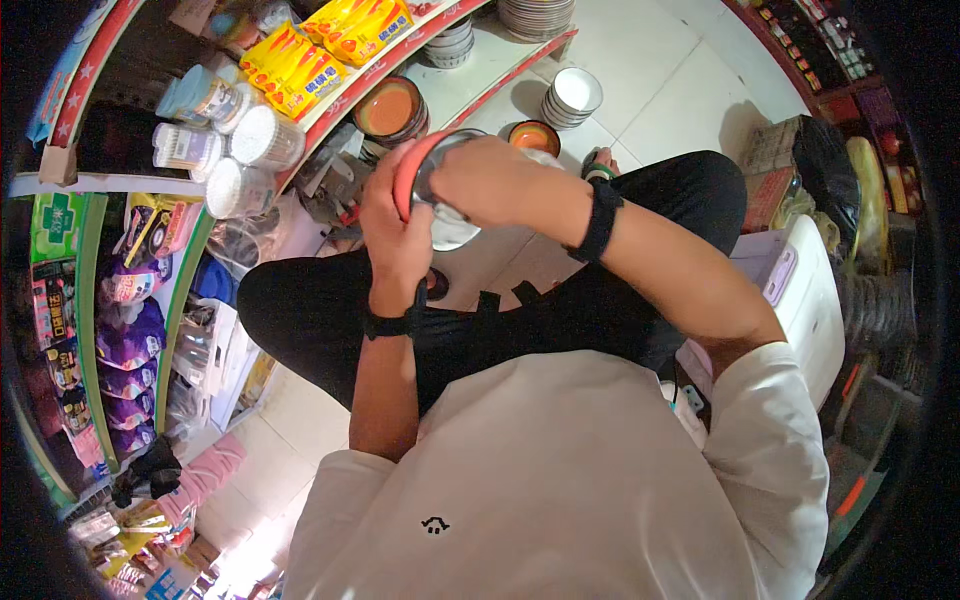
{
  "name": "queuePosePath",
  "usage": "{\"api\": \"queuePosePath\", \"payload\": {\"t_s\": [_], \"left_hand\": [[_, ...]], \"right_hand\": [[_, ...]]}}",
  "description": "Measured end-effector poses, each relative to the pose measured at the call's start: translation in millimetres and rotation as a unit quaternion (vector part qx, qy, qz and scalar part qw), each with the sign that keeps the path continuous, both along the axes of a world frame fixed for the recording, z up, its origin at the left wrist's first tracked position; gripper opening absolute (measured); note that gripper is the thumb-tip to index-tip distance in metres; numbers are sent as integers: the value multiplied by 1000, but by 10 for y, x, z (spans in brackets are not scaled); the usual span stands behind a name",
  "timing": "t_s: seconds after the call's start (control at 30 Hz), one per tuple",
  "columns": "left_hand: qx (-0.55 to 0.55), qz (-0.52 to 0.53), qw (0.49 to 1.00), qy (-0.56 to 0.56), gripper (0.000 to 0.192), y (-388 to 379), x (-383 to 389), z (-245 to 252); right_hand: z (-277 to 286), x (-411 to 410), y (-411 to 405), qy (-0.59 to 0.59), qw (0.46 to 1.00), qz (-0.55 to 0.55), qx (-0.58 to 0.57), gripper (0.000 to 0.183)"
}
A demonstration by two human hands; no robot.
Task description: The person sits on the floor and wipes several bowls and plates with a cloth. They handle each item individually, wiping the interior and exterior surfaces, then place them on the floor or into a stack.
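My left hand (394, 217) grips a bowl (411, 176) with an orange-red outside, tilted on its side in front of me. My right hand (480, 180) reaches to the bowl's dark, shiny inner side; its fingers are bent, and whether they hold anything is hidden. A white thing, perhaps a cloth or a bowl, (454, 229) shows just below the right hand. Beyond the hands, a small orange bowl (534, 136) and a stack of white bowls (574, 94) stand on the tiled floor. Orange-brown bowls (388, 109) are stacked beside the shelf at the upper left.
A curved-looking shelf (375, 71) holds yellow soap packs (300, 67) and round tubs of cotton swabs (262, 139). Plates (536, 15) are stacked at the top. Shelves of purple packs (131, 337) stand at left. At right are cardboard boxes (769, 180) and a white plastic bin (814, 300).
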State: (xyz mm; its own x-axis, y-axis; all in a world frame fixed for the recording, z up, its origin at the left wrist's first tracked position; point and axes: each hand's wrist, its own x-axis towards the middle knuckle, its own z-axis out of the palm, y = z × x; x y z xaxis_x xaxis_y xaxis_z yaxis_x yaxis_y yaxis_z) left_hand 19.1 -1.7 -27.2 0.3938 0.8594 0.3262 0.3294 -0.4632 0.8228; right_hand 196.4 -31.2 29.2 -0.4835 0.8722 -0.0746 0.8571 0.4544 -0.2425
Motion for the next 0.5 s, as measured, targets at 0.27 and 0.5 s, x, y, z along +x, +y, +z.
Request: {"api": "queuePosePath", "payload": {"t_s": [0.27,0.5], "left_hand": [[-97,96,984,-115,48,11,-248,24],[-147,79,967,-194,55,-11,-154,-118]], "right_hand": [[-59,673,-435,-16,976,-205,74,28],[-101,-93,-401,256,891,-305,217,37]]}}
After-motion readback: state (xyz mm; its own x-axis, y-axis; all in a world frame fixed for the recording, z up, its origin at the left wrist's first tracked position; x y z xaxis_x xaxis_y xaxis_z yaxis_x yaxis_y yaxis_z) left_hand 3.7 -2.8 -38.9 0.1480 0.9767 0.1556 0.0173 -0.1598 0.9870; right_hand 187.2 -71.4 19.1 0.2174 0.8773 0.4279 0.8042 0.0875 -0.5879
